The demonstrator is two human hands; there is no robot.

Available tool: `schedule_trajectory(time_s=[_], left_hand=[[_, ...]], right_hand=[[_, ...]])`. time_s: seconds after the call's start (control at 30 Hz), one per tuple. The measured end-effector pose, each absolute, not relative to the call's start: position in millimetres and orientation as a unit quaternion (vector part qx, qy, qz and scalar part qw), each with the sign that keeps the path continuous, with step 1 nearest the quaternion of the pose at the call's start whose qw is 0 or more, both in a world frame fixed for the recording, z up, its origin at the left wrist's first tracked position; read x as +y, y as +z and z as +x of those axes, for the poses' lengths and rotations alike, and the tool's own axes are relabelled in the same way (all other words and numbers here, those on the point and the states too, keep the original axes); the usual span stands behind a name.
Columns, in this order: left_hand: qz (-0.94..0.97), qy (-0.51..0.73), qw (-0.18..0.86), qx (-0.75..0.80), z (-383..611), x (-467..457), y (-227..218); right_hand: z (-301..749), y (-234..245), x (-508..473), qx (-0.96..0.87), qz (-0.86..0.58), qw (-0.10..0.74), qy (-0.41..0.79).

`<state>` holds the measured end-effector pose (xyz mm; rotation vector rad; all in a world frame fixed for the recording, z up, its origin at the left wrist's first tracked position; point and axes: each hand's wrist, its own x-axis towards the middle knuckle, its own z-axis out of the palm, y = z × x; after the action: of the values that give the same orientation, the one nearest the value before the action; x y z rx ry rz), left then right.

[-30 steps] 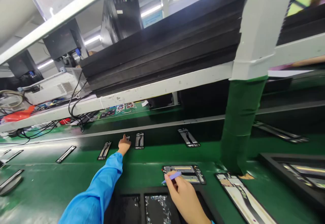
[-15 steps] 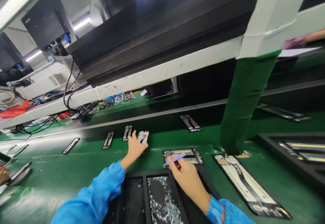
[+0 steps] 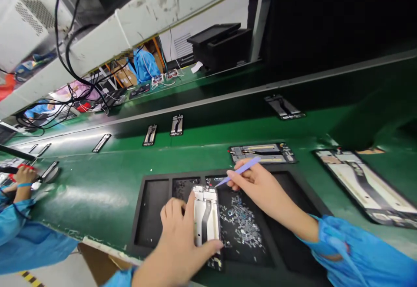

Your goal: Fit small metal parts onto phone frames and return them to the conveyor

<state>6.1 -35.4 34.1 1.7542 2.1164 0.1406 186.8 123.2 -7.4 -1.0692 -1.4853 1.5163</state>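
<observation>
My left hand (image 3: 182, 235) grips an opened phone (image 3: 207, 222), thumb and fingers on its two long edges, above a black compartment tray (image 3: 138, 217). The phone has a white back, a dark flex cable down its middle and a circuit board at its far end. Pinched in my right hand (image 3: 257, 185) are purple tweezers (image 3: 243, 169), their tip at the upper right corner of the phone. Whether the tip touches it, I cannot tell. Many tiny shiny parts (image 3: 243, 226) lie scattered in the tray compartment beside the phone.
Behind the tray lies another opened phone (image 3: 263, 153), with a larger-looking one (image 3: 365, 183) at right. More phones (image 3: 177, 125) rest along the green bench (image 3: 97, 191). A co-worker's hand (image 3: 25, 176) is at far left. Cables (image 3: 78, 74) hang from the white shelf beam (image 3: 150, 13).
My left hand has picked up a phone from the far row and brought it back over the tray. My right hand has moved the tweezers to it. The view has shifted down and left.
</observation>
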Motion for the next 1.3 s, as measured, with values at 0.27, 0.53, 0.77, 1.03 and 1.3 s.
schedule_trajectory(time_s=[0.27,0.53,0.77,1.03,1.3], left_hand=[[0.859,0.067,0.25,0.442,-59,84,46],[0.88,0.119,0.311,0.339,-62,115,11],[0.879,0.111,0.32,0.335,-61,119,12],[0.885,0.084,0.292,0.353,-57,117,10],[0.883,0.105,0.282,0.361,-53,115,9]], right_hand=[[174,-14,113,-0.65,-0.463,0.269,0.54],[172,-21,113,-0.63,-0.485,0.259,0.548],[172,-19,112,-0.619,-0.507,0.245,0.547],[175,-18,110,-0.601,-0.536,0.305,0.509],[171,-7,116,-0.564,-0.525,0.325,0.548]])
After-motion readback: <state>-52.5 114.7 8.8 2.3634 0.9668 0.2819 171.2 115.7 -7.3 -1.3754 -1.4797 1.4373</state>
